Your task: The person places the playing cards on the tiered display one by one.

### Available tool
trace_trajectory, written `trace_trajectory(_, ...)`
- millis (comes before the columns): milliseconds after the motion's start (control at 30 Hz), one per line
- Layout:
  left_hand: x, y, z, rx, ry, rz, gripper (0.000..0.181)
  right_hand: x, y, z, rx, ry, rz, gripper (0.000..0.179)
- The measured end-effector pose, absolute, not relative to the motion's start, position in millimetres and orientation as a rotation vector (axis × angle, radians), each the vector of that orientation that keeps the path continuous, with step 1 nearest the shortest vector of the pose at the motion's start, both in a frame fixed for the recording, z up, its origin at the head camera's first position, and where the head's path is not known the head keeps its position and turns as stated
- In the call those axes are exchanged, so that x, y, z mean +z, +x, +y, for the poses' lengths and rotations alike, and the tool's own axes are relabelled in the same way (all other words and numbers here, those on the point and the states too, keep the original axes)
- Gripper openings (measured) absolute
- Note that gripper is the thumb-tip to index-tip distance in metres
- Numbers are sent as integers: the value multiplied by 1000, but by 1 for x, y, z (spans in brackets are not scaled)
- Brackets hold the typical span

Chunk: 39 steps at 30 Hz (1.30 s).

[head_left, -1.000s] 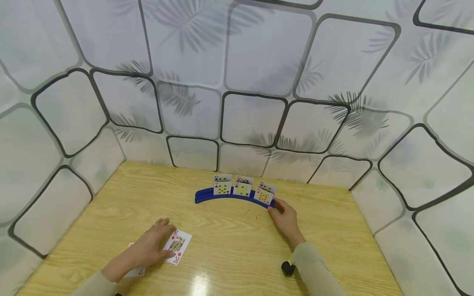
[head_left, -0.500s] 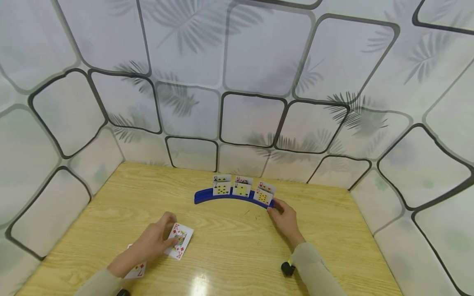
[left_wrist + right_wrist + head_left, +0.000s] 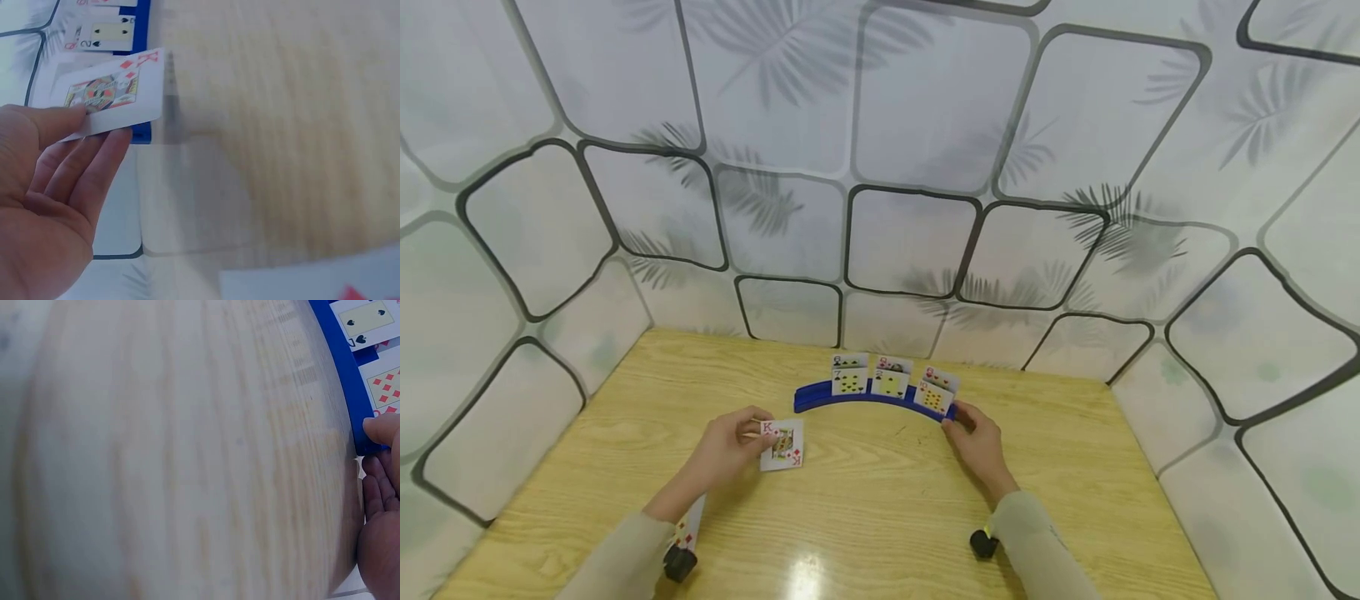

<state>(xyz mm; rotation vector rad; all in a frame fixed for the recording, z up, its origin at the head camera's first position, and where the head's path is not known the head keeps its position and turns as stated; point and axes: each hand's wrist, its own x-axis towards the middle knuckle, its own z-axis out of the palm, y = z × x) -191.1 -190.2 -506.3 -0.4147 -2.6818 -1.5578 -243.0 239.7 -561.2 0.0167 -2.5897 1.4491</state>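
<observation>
My left hand (image 3: 730, 446) pinches a king of diamonds (image 3: 786, 452) between thumb and fingers, face up and raised above the table, as the left wrist view shows. Ahead of it stands a curved blue card holder (image 3: 815, 397). Three pairs of playing cards stand upright in the holder. Their front cards are a black seven (image 3: 850, 382), a two of spades (image 3: 889, 385) and a ten of diamonds (image 3: 932, 399). My right hand (image 3: 979, 442) grips the holder's right end, thumb in front. The far fingers are partly hidden.
Another red-suited card (image 3: 691, 525) lies on the wooden table (image 3: 865, 517), partly covered by the left forearm and its black wrist camera (image 3: 681, 564). A patterned wall covering (image 3: 913, 242) encloses the table at the back and sides.
My left hand has lifted the king of diamonds and carried it forward and right toward the holder's left end. The right hand stays on the holder's right end.
</observation>
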Motion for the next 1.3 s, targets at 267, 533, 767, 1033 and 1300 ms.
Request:
trace_trajectory(267, -495, -212, -180, -1429, -327, -2585, 24, -560, -244, 239, 1481, -6, -2591, 48)
trace_trajectory(533, -487, -232, -172, -1339, -331, -2529, 23, -559, -244, 239, 1482, -1, -2587, 47)
trace_trajectory(767, -482, -245, -167, -1323, -314, -2470, 19, -560, -244, 239, 1450, 1, -2593, 46)
trace_trajectory(1033, -479, -255, -162, -1356, -288, -2454, 18, -560, -243, 240, 1455, 7, -2591, 46)
trace_trajectory(1300, -484, -262, -160, -1345, -291, -2463, 19, -559, -243, 239, 1483, -12, -2588, 48)
